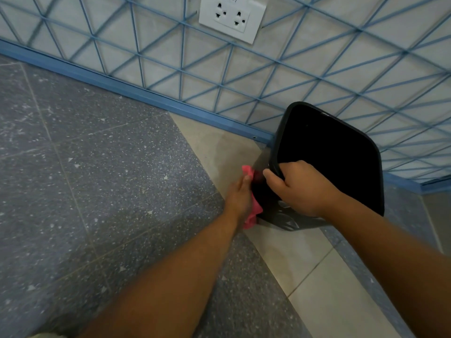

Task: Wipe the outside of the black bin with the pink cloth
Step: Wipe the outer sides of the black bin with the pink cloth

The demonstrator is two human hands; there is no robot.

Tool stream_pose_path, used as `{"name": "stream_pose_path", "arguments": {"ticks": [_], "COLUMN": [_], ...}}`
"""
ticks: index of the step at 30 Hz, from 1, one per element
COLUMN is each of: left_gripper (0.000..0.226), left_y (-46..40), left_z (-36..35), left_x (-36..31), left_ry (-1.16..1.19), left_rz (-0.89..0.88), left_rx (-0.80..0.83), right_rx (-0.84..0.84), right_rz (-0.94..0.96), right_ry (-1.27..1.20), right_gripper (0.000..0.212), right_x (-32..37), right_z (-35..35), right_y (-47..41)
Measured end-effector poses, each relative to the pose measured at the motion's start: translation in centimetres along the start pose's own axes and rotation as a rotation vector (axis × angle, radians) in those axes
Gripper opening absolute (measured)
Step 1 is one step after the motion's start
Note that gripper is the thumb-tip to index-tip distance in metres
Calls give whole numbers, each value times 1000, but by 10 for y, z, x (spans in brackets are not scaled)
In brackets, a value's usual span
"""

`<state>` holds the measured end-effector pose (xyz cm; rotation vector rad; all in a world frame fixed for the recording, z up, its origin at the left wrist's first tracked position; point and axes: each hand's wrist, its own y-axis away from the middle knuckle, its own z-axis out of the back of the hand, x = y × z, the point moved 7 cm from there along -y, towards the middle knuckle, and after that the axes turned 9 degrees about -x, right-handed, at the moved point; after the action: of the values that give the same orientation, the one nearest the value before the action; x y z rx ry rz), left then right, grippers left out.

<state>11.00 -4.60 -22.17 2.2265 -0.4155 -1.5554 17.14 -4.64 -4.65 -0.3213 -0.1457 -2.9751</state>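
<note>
The black bin (pixel 327 152) stands on the floor against the wall, its dark open mouth facing up toward me. My right hand (pixel 300 189) grips the bin's near left rim, fingers curled over the edge into the opening. My left hand (pixel 240 196) presses the pink cloth (pixel 253 211) flat against the bin's left outer side, low down. The cloth shows above my fingertips and below my palm; the rest is hidden under the hand.
A wall with blue diamond lattice (pixel 268 76) and a blue skirting strip (pixel 136 92) runs behind the bin. A white double socket (pixel 231 18) sits high on it. Grey speckled tiles (pixel 97 191) lie left, beige tiles (pixel 305 264) under the bin.
</note>
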Motion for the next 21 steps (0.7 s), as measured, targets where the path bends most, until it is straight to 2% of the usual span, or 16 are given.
{"name": "stream_pose_path", "arguments": {"ticks": [3,6,8,11,12,15,17,19,21], "left_gripper": [47,69,77,44,43,51,77,92,73], "left_y": [4,11,0,5,5,6,6,-2,-5], "left_z": [-4,-3,-1,-3,-3,-5,-4,-5,-10], "left_x": [-22,-14,12,0,-6,-13,-13,4,5], "left_ry": [27,-15,-36,-61,-54,-22,-38,-111,-75], "left_rz": [-102,-184,-108,-9,4,-56,-89,-21,81], "left_rx": [16,-36,-5,105,113,89,20,22,112], "right_rx": [-4,0,2,-8,-11,-15,-9,-7,-9], "right_rz": [4,4,2,-3,-1,3,0,-11,-15], "right_ry": [1,-1,6,9,8,6,7,9,7], "right_gripper": [46,45,45,45,45,46,45,45,45], "right_x": [-1,0,1,0,-1,-3,-2,-2,-2], "right_z": [0,1,1,1,1,1,1,2,2], "right_y": [-1,-1,-2,-1,-2,-3,-3,-3,-3]}}
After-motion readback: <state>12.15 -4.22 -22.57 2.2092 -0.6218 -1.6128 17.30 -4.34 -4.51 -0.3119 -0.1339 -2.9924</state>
